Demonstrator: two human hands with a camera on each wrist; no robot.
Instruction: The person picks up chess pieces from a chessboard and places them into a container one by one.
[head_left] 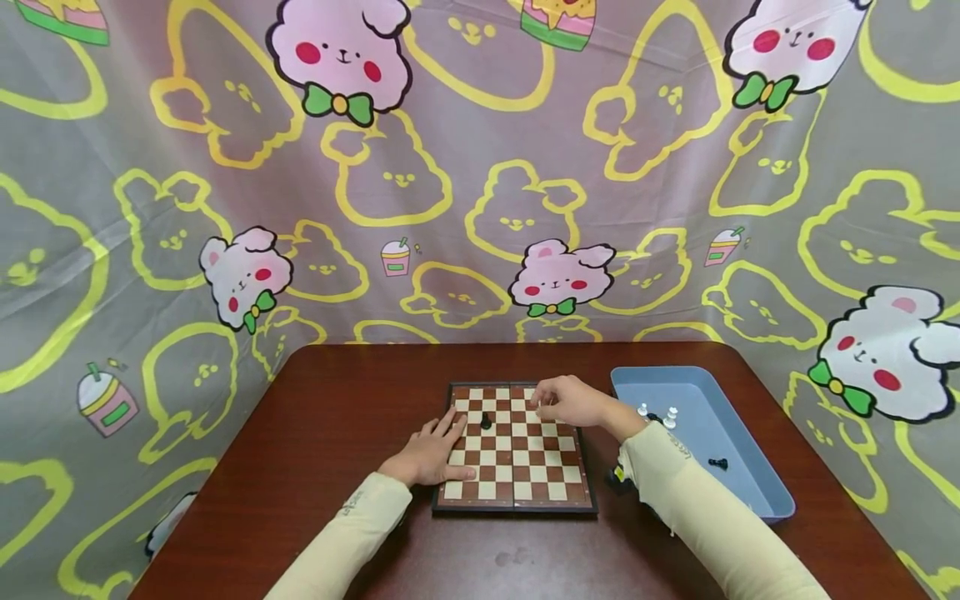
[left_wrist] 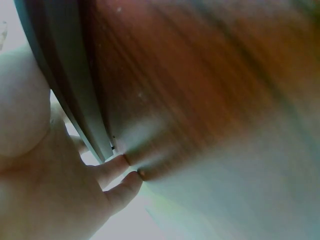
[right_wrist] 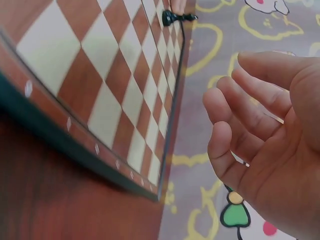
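Note:
A brown-and-cream chessboard (head_left: 495, 467) with a dark frame lies on the table. On its far left part stands a black chess piece (head_left: 486, 421), also seen at the top of the right wrist view. My left hand (head_left: 431, 452) rests flat on the board's left edge, fingers spread; in the left wrist view some fingertips reach past the frame onto the wood. Above the far right squares hovers my right hand (head_left: 573, 402). Its fingers bend loosely, and the right wrist view shows nothing between the thumb and fingers (right_wrist: 222, 137).
To the right of the board sits a blue tray (head_left: 750, 429). It holds white chess pieces (head_left: 670, 417), a black piece lying on its side (head_left: 717, 463) and another dark piece, partly hidden by the right forearm. A patterned cloth (head_left: 450, 208) hangs behind the table.

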